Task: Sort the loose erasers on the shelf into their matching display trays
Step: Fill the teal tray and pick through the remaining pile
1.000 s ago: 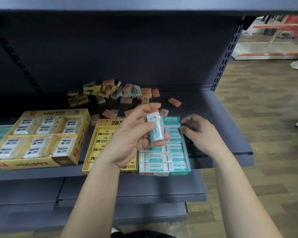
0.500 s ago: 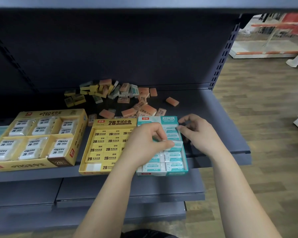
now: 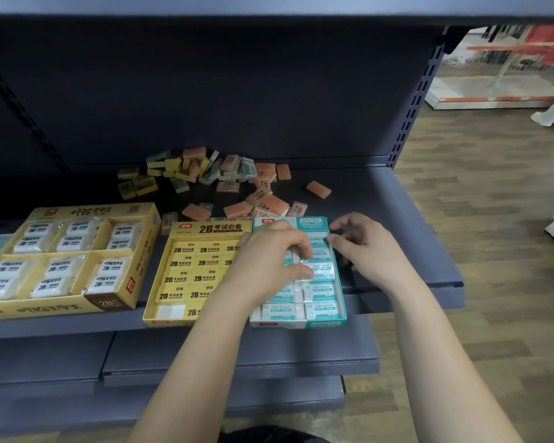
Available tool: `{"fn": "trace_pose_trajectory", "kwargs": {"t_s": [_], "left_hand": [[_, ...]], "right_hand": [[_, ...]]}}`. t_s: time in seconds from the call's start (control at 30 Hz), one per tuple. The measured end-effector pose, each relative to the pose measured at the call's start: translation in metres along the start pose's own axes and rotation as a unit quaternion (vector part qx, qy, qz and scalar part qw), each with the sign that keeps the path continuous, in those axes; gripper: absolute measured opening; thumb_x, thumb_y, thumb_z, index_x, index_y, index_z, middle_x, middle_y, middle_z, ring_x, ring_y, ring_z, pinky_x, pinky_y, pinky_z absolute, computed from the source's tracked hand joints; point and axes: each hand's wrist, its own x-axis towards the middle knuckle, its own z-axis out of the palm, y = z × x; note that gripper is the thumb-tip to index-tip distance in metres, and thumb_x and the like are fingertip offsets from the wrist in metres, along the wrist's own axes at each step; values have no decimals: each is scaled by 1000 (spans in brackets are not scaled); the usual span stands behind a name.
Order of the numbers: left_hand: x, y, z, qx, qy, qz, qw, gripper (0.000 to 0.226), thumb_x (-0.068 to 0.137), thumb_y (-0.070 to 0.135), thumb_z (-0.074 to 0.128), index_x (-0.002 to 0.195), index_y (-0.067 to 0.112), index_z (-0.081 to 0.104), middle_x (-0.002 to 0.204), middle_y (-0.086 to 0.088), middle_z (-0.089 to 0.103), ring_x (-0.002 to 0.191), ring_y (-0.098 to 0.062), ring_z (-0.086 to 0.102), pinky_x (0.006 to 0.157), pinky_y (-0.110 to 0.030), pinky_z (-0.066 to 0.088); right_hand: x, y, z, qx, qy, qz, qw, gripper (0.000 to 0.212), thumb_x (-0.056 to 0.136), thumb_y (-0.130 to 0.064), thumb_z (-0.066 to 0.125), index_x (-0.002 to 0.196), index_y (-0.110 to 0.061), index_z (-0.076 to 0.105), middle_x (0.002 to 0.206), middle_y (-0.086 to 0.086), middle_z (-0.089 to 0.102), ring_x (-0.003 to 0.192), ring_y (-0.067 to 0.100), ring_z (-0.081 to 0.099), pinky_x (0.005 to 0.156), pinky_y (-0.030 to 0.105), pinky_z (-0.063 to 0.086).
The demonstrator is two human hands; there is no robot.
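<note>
Shelf (image 3: pixel 381 203) shot, dark metal, with three display trays lined up along the front edge. The large yellow tray (image 3: pixel 61 310) of white wrapped erasers is toward the front left corner. The yellow 2B tray (image 3: pixel 211 230) is in the middle and has one blank slot at its front left. The teal tray (image 3: pixel 314 222) sits just beside it on the right, its front wall hanging a bit over the shelf's front edge.

The left hand (image 3: pixel 269 257) is down in the teal tray, reaching in over the corner of the yellow 2B tray. Its fingers are curled and pinching a teal eraser (image 3: pixel 324 270), thumb on the near side and fingertips on the far side. That eraser lies in the right column, about mid-tray, level with its neighbours as far as I can see.

The right hand (image 3: pixel 371 254) is at the tray's right wall, toward the back. Its fingers are bent, with the tips touching the rearmost erasers or the wall. I honestly can't tell if it's gripping anything or just resting there.

The loose erasers (image 3: pixel 202 174) are piled toward the back edge of the shelf, behind the two smaller trays. It's a mix of mustard yellow, orange and a few teal-and-white ones. Several orange ones are scattered closer, right up against the backs of the trays. A lone orange eraser (image 3: pixel 319 189) lies apart to the right of the pile. There's wooden floor (image 3: pixel 493 219) off past the shelf's right edge.
</note>
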Motion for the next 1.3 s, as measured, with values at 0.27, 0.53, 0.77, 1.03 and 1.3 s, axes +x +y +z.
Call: {"fn": "trace_pose_trajectory", "kwargs": {"t_s": [0.27, 0.53, 0.77, 1.03, 1.3], "left_hand": [[3, -3, 1, 69, -44, 53, 995, 29, 86, 48, 68, 112, 37, 72, 103, 18, 56, 107, -8, 50, 103, -41, 29], [7, -1, 3, 81, -27, 52, 995, 34, 75, 50, 77, 106, 35, 74, 105, 18, 57, 105, -7, 49, 103, -36, 28], [7, -12, -5, -9, -14, 63, 998, 18, 84, 49, 67, 95, 37, 73, 97, 19, 58, 97, -2, 52, 100, -41, 38], [18, -50, -41, -36, 120, -23, 992, 11, 92, 31, 64, 99, 29, 72, 99, 19, 65, 91, 3, 60, 76, -14, 45], [42, -93, -71, -23, 178, -109, 978, 12, 92, 28, 65, 99, 25, 74, 98, 12, 70, 91, -4, 61, 75, -22, 45]], "right_hand": [[3, 1, -2, 5, -12, 0, 1000, 10, 92, -28, 64, 100, -25, 59, 80, -9, 70, 56, 5, 63, 53, 18, 46], [7, 1, -4, 8, -30, 3, 1000, 9, 91, -28, 66, 96, -27, 58, 81, -7, 70, 54, 4, 61, 55, 21, 46], [20, 1, -5, 17, 0, -18, 1000, 20, 87, -32, 70, 102, -33, 58, 84, -4, 68, 75, 14, 64, 67, 35, 54], [72, -58, 10, -51, -2, -94, 994, 7, 88, -25, 66, 94, -30, 68, 85, -17, 63, 77, -3, 58, 54, 8, 38], [144, -86, 57, -170, -56, -144, 973, 25, 85, -27, 73, 109, -20, 68, 101, -4, 64, 87, 13, 58, 60, 22, 38]]}}
